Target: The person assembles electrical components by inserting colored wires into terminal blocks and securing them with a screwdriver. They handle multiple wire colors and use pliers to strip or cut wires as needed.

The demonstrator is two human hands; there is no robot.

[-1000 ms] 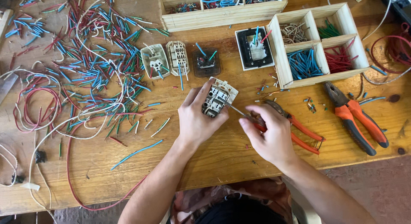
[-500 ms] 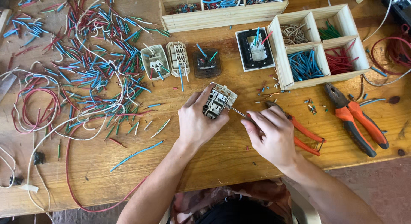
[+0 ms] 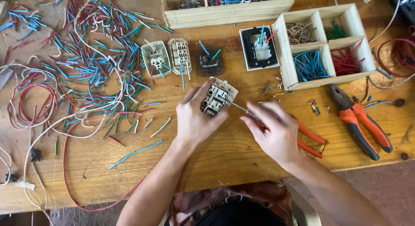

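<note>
— Switch module (image 3: 217, 97), the beige one, where is it sitting?

— Just above the bench (image 3: 216, 161), near its middle, gripped in the left hand (image 3: 195, 118). The fingers wrap its near edge and the thumb lies along its left side, so the terminal face points up at the camera.

— And the right hand (image 3: 274, 132)?

— It is closed around a thin screwdriver (image 3: 237, 107). The metal shaft runs up and to the left, and its tip meets the module's right side. Whether the tip sits in a screw I cannot tell.

— So the hands are apart?

— Yes, each clamped on its own thing, joined only by the shaft.

— What lies around them?

— Under the right hand are orange-handled cutters (image 3: 310, 139). Further right lie pliers (image 3: 361, 122) with orange and black grips. Behind the module stand two more beige modules (image 3: 167, 57), a dark one (image 3: 209, 62) and a black-framed one (image 3: 258, 46) with wire ends sticking out. A wooden tray (image 3: 325, 40) of four compartments holds tan, green, blue and red wire pieces. A long wooden box (image 3: 227, 12) sits at the far edge. Cut wires (image 3: 95, 66) in blue, red, green and white are strewn over the left side.
</note>
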